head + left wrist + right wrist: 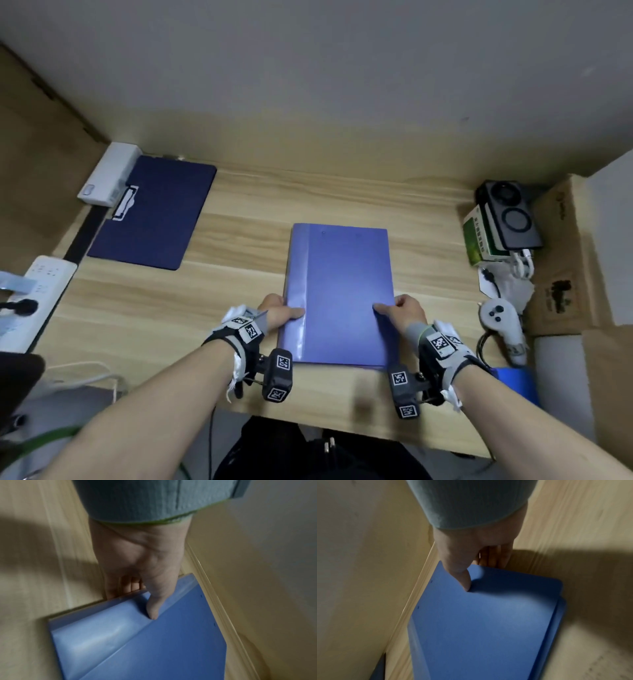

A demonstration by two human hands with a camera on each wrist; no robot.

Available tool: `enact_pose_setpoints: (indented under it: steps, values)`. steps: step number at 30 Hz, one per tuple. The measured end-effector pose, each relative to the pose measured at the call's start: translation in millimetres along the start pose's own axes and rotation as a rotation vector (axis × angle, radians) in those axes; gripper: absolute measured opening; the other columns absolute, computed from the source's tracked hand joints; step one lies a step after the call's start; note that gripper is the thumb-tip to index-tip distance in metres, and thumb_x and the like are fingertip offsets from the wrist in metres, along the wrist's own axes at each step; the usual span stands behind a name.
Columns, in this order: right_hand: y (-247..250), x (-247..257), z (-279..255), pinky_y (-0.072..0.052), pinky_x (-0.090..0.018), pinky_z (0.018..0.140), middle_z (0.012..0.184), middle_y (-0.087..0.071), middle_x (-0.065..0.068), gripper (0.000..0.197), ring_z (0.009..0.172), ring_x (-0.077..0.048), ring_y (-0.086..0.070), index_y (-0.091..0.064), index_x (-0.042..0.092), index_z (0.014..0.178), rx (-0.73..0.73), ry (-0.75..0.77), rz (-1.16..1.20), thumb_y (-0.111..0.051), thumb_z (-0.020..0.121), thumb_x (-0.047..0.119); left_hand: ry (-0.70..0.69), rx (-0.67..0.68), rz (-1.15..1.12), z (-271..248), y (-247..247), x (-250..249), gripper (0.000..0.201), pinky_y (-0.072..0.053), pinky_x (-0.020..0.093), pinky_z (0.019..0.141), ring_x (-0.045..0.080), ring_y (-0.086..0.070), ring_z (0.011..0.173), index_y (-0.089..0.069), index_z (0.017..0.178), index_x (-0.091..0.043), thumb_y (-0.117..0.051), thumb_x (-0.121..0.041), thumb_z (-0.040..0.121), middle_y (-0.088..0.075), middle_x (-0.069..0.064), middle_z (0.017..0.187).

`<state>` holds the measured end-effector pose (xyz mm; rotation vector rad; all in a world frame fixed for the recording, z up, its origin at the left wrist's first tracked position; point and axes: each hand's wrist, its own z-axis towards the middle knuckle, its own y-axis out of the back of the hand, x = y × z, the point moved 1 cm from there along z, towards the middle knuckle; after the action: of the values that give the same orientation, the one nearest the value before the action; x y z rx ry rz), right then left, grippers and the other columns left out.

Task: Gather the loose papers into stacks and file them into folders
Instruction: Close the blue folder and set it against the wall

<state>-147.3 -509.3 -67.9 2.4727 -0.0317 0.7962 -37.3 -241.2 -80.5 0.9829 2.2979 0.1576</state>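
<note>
A closed light-blue folder (339, 294) (154, 646) (484, 626) lies on the wooden desk (239, 260) in front of me. My left hand (281, 311) (137, 563) grips its left spine edge, thumb on the cover and fingers tucked under the edge. At the right edge my right hand (402, 313) (471, 550) grips the same way, thumb on top and fingers below. No loose papers show; whatever is inside the folder is hidden.
A dark-blue clipboard folder (154, 214) lies at the back left beside a white box (109, 174). A power strip (30, 298) sits at the left edge. At the right stand a black device (510, 214), a green box (476, 240), a white controller (503, 322) and cardboard boxes (561, 260).
</note>
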Motion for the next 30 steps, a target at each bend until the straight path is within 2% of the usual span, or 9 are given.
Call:
enact_pose_setpoints:
  steps: [3, 6, 9, 13, 17, 21, 24, 28, 30]
  values:
    - [-22.0, 23.5, 0.6, -0.054, -0.037, 0.079, 0.093, -0.070, -0.007, 0.031, 0.087, -0.027, -0.067, -0.057, 0.018, 0.079, 0.057, 0.047, 0.027, -0.085, 0.069, 0.024, -0.061, -0.031, -0.085, -6.1, 33.0, 0.1, 0.029, -0.056, 0.033, 0.082, 0.025, -0.070, 0.089, -0.069, 0.104, 0.004, -0.077, -0.011, 0.080, -0.073, 0.014, 0.101]
    - [-51.0, 45.6, 6.7, -0.055, -0.048, 0.089, 0.100, -0.071, -0.010, 0.042, 0.091, -0.029, -0.069, -0.055, 0.018, 0.087, 0.102, 0.075, 0.107, -0.088, 0.062, 0.015, -0.128, -0.113, -0.125, -7.6, 74.0, -2.6, 0.020, -0.056, 0.039, 0.087, 0.024, -0.069, 0.088, -0.066, 0.094, -0.005, -0.078, -0.013, 0.079, -0.073, 0.010, 0.095]
    - [-85.6, 82.3, 2.1, -0.055, -0.047, 0.088, 0.100, -0.070, -0.010, 0.046, 0.089, -0.028, -0.069, -0.055, 0.013, 0.093, 0.082, 0.123, 0.182, -0.088, 0.062, 0.009, -0.174, -0.196, -0.156, 3.8, 121.9, 2.7, 0.039, -0.056, 0.044, 0.090, 0.026, -0.070, 0.093, -0.063, 0.099, -0.013, -0.083, -0.027, 0.069, -0.072, 0.008, 0.100]
    - [-154.4, 151.9, -15.0, -0.050, -0.036, 0.076, 0.091, -0.065, -0.008, 0.044, 0.076, -0.021, -0.062, -0.052, 0.005, 0.104, 0.108, 0.185, 0.252, -0.081, 0.072, -0.004, -0.255, -0.334, -0.188, 6.7, 203.5, 5.6, 0.023, -0.051, 0.035, 0.084, 0.022, -0.064, 0.090, -0.060, 0.099, -0.012, -0.073, -0.005, 0.082, -0.068, 0.008, 0.098]
    - [-244.1, 206.4, -20.5, -0.052, -0.034, 0.072, 0.098, -0.066, -0.013, 0.045, 0.084, -0.025, -0.064, -0.053, -0.003, 0.110, 0.132, 0.200, 0.273, -0.078, 0.073, -0.008, -0.243, -0.420, -0.196, 32.1, 291.5, 37.1, 0.025, -0.052, 0.035, 0.081, 0.023, -0.063, 0.090, -0.062, 0.109, -0.007, -0.068, -0.006, 0.085, -0.066, 0.008, 0.099]
    - [-310.2, 241.1, -25.1, -0.054, -0.040, 0.081, 0.108, -0.069, -0.018, 0.042, 0.091, -0.027, -0.066, -0.056, -0.004, 0.111, 0.124, 0.184, 0.296, -0.076, 0.074, -0.009, -0.236, -0.401, -0.190, 53.8, 358.7, 58.2, 0.027, -0.050, 0.033, 0.084, 0.022, -0.062, 0.094, -0.062, 0.115, -0.006, -0.064, -0.006, 0.089, -0.066, 0.006, 0.104]
    - [-350.4, 263.8, -29.1, -0.055, -0.041, 0.083, 0.105, -0.069, -0.015, 0.033, 0.091, -0.026, -0.066, -0.057, 0.006, 0.099, 0.115, 0.194, 0.288, -0.074, 0.076, -0.009, -0.234, -0.387, -0.186, 67.7, 401.3, 71.8, 0.027, -0.053, 0.042, 0.092, 0.029, -0.065, 0.103, -0.063, 0.116, -0.006, -0.063, -0.007, 0.089, -0.068, 0.009, 0.108]
    - [-378.7, 291.2, -24.2, -0.056, -0.043, 0.085, 0.101, -0.069, -0.011, 0.034, 0.089, -0.026, -0.066, -0.056, 0.010, 0.098, 0.062, 0.190, 0.243, -0.076, 0.075, -0.004, -0.242, -0.379, -0.177, 84.7, 436.4, 72.4, 0.024, -0.050, 0.037, 0.086, 0.024, -0.060, 0.093, -0.064, 0.114, -0.007, -0.062, -0.006, 0.089, -0.063, 0.004, 0.100]
    - [-386.8, 302.7, -18.3, -0.056, -0.044, 0.084, 0.097, -0.068, -0.009, 0.035, 0.089, -0.027, -0.066, -0.056, 0.011, 0.098, 0.042, 0.189, 0.217, -0.078, 0.073, -0.003, -0.230, -0.376, -0.150, 96.3, 446.9, 73.0, 0.015, -0.053, 0.038, 0.081, 0.023, -0.061, 0.085, -0.067, 0.099, -0.009, -0.066, -0.010, 0.084, -0.066, 0.007, 0.093]
